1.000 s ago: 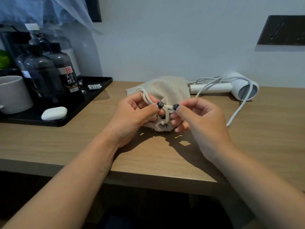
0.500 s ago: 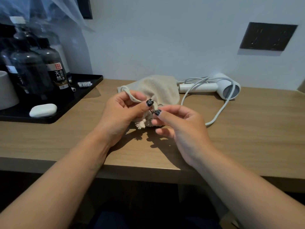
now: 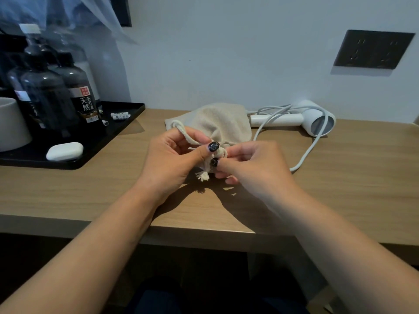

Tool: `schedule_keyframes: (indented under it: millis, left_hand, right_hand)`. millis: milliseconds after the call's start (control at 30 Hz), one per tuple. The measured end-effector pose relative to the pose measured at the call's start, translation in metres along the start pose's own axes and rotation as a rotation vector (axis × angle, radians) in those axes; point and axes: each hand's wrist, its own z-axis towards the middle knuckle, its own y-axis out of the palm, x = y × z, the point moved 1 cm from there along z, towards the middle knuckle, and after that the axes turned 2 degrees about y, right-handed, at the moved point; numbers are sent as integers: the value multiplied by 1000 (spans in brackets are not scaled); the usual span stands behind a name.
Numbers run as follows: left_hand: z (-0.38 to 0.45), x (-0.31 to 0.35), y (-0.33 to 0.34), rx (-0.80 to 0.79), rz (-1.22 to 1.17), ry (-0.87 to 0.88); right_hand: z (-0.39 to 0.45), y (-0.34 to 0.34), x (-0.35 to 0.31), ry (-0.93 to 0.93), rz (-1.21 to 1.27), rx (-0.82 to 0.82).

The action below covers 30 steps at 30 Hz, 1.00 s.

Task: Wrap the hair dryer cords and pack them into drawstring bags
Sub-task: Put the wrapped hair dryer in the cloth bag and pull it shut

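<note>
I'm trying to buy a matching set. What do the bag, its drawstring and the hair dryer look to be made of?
Bag: coarse beige woven cloth, likely cotton or linen, matte and creased. Drawstring: pale twisted cord, probably cotton, judging by its frayed tassel end. Hair dryer: smooth white shell, apparently plastic, with a soft even sheen.

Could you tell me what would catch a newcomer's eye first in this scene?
Centre stage, the left hand and right hand pinch the drawstring of a beige bag on the wooden desk. Behind it lies a white hair dryer, its cord loose.
</note>
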Motion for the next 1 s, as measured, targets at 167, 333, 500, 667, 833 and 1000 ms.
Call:
schedule_keyframes:
  millis: [167,333,500,667,833,1000]
  left_hand:
    - [0,1,-2,4,12,15]
    - [0,0,-5,-7,-36,12]
    - [2,-2,-8,-17,-23,38]
    - [2,-1,-7,-11,-1,22]
    - [0,1,-4,-29,41,-10]
    - [-4,4,1,17,77,-71]
  right_hand:
    - [4,2,4,-359,-501,197]
    - [8,9,16,-446,-466,155]
    - [14,10,15,-173,-1,-111]
    - [18,-7,14,-2,347,-306]
    - [21,-10,14,68,437,-369]
    - [27,-9,18,145,547,-331]
